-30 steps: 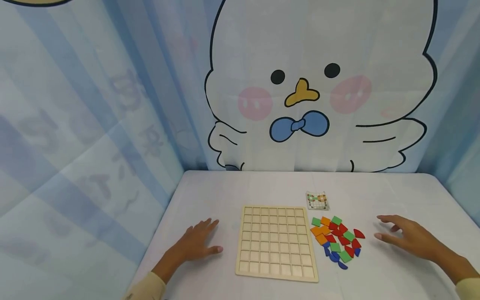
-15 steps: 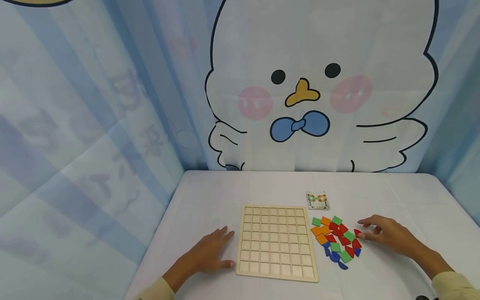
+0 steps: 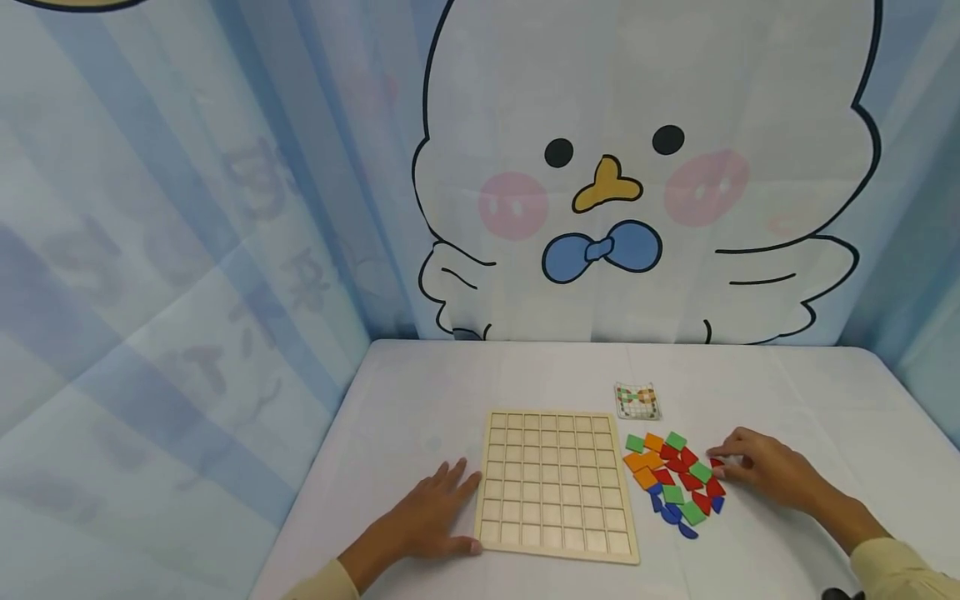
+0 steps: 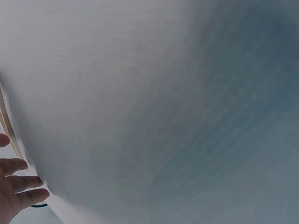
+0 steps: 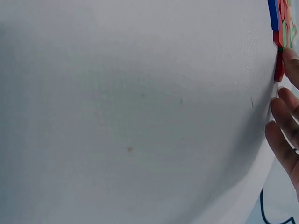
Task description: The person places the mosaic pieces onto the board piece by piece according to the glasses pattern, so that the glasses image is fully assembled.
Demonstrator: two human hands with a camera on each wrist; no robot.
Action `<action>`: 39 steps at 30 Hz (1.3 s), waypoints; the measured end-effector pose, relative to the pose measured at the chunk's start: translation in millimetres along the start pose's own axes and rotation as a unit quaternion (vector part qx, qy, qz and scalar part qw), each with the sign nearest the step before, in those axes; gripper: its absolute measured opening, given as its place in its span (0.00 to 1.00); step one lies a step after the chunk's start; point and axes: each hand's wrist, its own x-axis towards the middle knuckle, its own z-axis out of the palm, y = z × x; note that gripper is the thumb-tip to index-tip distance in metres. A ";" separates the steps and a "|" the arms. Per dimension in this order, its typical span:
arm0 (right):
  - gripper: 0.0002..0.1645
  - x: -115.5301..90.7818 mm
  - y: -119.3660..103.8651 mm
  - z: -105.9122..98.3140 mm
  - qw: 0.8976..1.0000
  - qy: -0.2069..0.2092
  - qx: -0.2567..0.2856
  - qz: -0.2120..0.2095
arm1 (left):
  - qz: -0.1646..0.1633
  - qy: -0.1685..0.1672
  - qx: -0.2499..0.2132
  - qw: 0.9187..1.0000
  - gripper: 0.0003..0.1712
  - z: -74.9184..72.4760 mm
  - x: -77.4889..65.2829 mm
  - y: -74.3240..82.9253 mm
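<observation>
A pale wooden grid board lies on the white table in the head view. My left hand is spread flat at its left edge, thumb and fingertips right at the rim. To the board's right is a loose cluster of thin colored tiles: orange squares, green squares, red fan-shaped tiles and blue pieces. At the cluster's right side my right hand pinches a red tile between thumb and index finger; its fingers partly hide that tile.
A small printed pattern card lies behind the tiles. A curtain with a cartoon bird rises behind the table, and more blue curtain hangs at the left. A round black thing shows at the bottom edge, by the right sleeve.
My right hand has moved left to the tile cluster, its fingers closing about a red tile. My left hand has moved right, up to the board's left edge.
</observation>
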 end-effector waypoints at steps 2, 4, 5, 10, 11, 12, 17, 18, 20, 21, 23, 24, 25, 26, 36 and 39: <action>0.16 0.5 0.1 -0.3 1.000 0.002 0.000 -0.005 | -0.001 -0.002 0.002 1.000 0.60 0.8 0.5 0.6; 0.15 0.6 0.0 -0.8 1.000 0.004 0.000 -0.010 | -0.004 -0.004 0.005 1.000 0.59 1.5 1.0 1.3; 0.15 0.5 -0.1 -1.0 1.000 0.005 0.001 -0.011 | -0.005 -0.005 0.006 1.000 0.59 1.8 1.1 1.7; 0.15 -1.1 1.9 -1.8 1.000 0.002 0.005 -0.021 | -0.009 -0.009 0.006 1.000 0.59 2.5 2.1 3.3; 0.15 -1.4 2.4 -1.8 1.000 0.001 0.007 -0.022 | -0.008 -0.010 0.006 1.000 0.59 2.7 2.2 3.3; 0.15 -1.7 3.0 -1.8 1.000 -0.001 0.008 -0.022 | -0.008 -0.011 0.008 1.000 0.59 3.2 2.5 3.0; 0.15 -1.6 4.0 -2.6 1.000 -0.010 0.020 -0.017 | -0.008 -0.014 0.006 1.000 0.60 4.0 2.8 2.5; 0.15 -1.5 3.9 -2.9 1.000 -0.013 0.022 -0.016 | -0.009 -0.015 0.003 1.000 0.60 3.5 2.8 2.9; 0.15 -1.3 3.5 -3.4 0.999 -0.019 0.027 -0.015 | -0.011 -0.017 -0.006 1.000 0.61 2.3 2.5 4.0; 0.14 -1.1 3.3 -3.6 0.999 -0.021 0.027 -0.014 | -0.013 -0.018 -0.011 1.000 0.61 1.5 2.3 4.7; 0.14 -0.4 3.0 -3.5 0.999 -0.026 0.032 -0.011 | -0.017 -0.019 -0.018 1.000 0.62 0.3 1.8 5.8; 0.14 -0.2 2.6 -3.3 0.999 -0.026 0.034 -0.008 | -0.019 -0.020 -0.017 0.999 0.62 -0.1 1.7 6.4; 0.14 0.0 2.5 -3.1 0.999 -0.027 0.035 -0.007 | -0.021 -0.020 -0.018 0.999 0.62 -0.3 1.5 6.8; 0.14 0.3 2.4 -2.7 0.999 -0.028 0.036 -0.003 | -0.023 -0.021 -0.017 0.999 0.62 -0.9 1.4 7.5; 0.20 -1.5 0.3 -0.7 0.998 -0.038 0.045 -0.004 | -0.030 -0.022 -0.016 0.999 0.62 -1.3 1.6 9.5; 0.19 -1.8 0.0 0.2 0.999 -0.031 0.042 -0.004 | -0.030 -0.021 -0.016 0.999 0.62 0.2 1.8 9.0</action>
